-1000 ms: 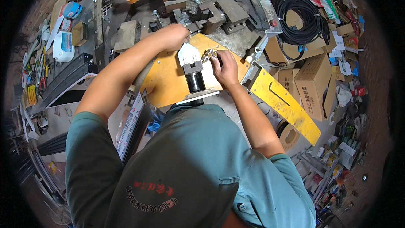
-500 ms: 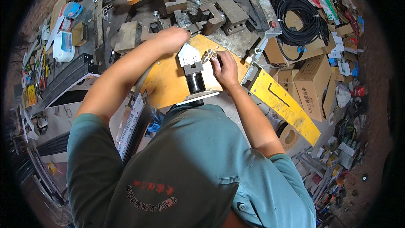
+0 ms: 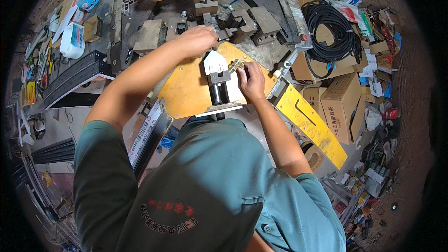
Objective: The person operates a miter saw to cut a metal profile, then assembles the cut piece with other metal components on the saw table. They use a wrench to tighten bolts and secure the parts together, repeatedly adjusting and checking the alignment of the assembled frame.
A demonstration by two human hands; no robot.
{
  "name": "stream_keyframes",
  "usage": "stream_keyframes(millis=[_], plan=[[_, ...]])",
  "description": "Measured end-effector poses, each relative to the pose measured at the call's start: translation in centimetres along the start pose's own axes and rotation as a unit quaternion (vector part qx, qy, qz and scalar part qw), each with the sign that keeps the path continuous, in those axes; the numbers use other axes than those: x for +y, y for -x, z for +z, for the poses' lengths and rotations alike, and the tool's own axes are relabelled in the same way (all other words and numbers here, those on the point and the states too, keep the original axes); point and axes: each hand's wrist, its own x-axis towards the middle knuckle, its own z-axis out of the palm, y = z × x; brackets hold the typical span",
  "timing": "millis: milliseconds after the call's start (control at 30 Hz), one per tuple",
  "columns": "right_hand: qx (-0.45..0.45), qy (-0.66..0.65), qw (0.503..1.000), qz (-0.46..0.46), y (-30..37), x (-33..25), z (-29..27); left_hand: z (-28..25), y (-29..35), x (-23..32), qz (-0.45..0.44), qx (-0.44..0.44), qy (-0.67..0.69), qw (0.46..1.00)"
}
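Note:
My left hand (image 3: 199, 41) is closed, with its fingers curled down at the far tip of the yellow plate (image 3: 182, 93), beside the metal blocks. What those fingers hold, if anything, is hidden. My right hand (image 3: 253, 82) pinches a small, pale, hollow metal profile piece (image 3: 236, 66) above the plate's right part. Between my hands lies a pointed white-silver piece (image 3: 215, 61), with a grey notched clamp block (image 3: 218, 78) against its near end. A bright rod (image 3: 217, 94) in a dark housing runs from this block toward me.
Heavy metal blocks (image 3: 267, 24) stand beyond the plate. A long yellow slotted arm (image 3: 310, 120) extends at right. Farther right are a coiled black hose (image 3: 328, 32) and a cardboard box (image 3: 342, 107). A white jug (image 3: 72, 40) stands on the left.
The whole view has shifted slightly. My left hand has moved a little right, its fingers closer to the plate's far tip. My right hand still holds the profile piece. The bright rod shows more plainly.

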Motion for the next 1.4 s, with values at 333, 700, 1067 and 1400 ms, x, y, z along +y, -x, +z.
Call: stream_keyframes(millis=[333, 700, 1067, 1400], plan=[[-0.01, 0.007, 1.0, 0.007, 0.0, -0.2, 0.0, 0.3, -1.2, -0.8, 0.012, -0.023, 0.006, 1.0], [-0.01, -0.002, 1.0, 0.01, 0.1, 0.1, 0.2, -0.3, 0.0, 0.1, -0.025, 0.107, 0.062, 0.992], [-0.028, 0.015, 0.999, 0.016, -0.1, 0.1, 0.2, 1.3, 10.2, 6.8, -0.235, 0.291, 0.289, 0.881], [-0.062, 0.023, 0.996, 0.052, -0.1, 0.5, 0.4, 5.5, 10.3, 10.4, -0.368, 0.277, 0.435, 0.773]])
